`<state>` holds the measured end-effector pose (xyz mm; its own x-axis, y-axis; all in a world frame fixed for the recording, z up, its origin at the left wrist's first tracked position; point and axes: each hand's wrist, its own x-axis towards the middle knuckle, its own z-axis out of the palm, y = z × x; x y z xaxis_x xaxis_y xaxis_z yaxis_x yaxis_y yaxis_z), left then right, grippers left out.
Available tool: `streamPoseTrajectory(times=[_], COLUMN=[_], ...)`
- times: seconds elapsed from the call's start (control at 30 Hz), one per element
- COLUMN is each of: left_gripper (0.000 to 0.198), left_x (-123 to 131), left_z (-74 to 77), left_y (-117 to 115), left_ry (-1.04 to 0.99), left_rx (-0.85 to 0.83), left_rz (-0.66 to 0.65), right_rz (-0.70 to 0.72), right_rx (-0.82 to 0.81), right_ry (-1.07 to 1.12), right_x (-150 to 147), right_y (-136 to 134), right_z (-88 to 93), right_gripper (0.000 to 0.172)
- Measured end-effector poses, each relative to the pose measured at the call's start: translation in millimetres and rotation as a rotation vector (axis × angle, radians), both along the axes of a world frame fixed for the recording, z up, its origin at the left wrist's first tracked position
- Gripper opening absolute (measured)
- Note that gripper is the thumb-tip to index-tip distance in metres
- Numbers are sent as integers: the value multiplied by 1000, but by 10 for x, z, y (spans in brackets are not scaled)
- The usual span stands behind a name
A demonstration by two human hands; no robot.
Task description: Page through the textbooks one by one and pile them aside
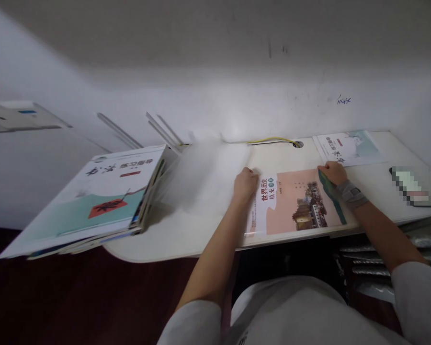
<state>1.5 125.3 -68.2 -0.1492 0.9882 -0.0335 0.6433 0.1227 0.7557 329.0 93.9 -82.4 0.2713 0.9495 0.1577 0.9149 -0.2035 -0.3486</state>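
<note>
A workbook (285,203) with a pink and white cover lies flat near the table's front edge, its printed title turned sideways. To its left, a thin translucent plastic sheet (204,177) spreads out, smeared by motion. My left hand (246,184) is closed at the workbook's left side, where the plastic sheet meets it, and appears to pinch the sheet; its fingertips are blurred. At the workbook's far right corner, my right hand (333,173) has its fingers curled on the dark green edge. A grey band is around my right wrist.
On the left, a stack of booklets (118,191) overhangs the white table (154,249). Another booklet (348,148) lies at the back right. A phone (412,187) rests near the right end. Yellow and black wires (273,141) enter a hole by the wall.
</note>
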Motion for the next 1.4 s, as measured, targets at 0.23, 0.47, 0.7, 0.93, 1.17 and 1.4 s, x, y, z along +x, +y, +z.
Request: streamPoseTrajectory(times=[0.23, 0.47, 0.7, 0.93, 1.17, 1.4], left_gripper=[26, 29, 25, 19, 14, 15], left_x=[53, 185, 198, 215, 220, 176], left_z=[-1, -179, -242, -232, -249, -276], left_y=[-74, -65, -223, -447, -581, -752], left_ry=[608, 709, 665, 533, 395, 304], left_rx=[121, 248, 321, 271, 278, 295], left_rz=[-166, -380, -361, -422, -533, -597], right_rz=[-114, -119, 18, 126, -424, -437], right_rx=[-170, -199, -85, -580, -86, 106], right_ry=[-315, -390, -338, 889, 1495, 1338], right_x=[-137, -217, -335, -534, -645, -566], right_y=[-117, -182, -907, -2410, -2395, -2463], right_z=[43, 80, 378, -39, -322, -218], right_gripper=[40, 33, 23, 54, 31, 38])
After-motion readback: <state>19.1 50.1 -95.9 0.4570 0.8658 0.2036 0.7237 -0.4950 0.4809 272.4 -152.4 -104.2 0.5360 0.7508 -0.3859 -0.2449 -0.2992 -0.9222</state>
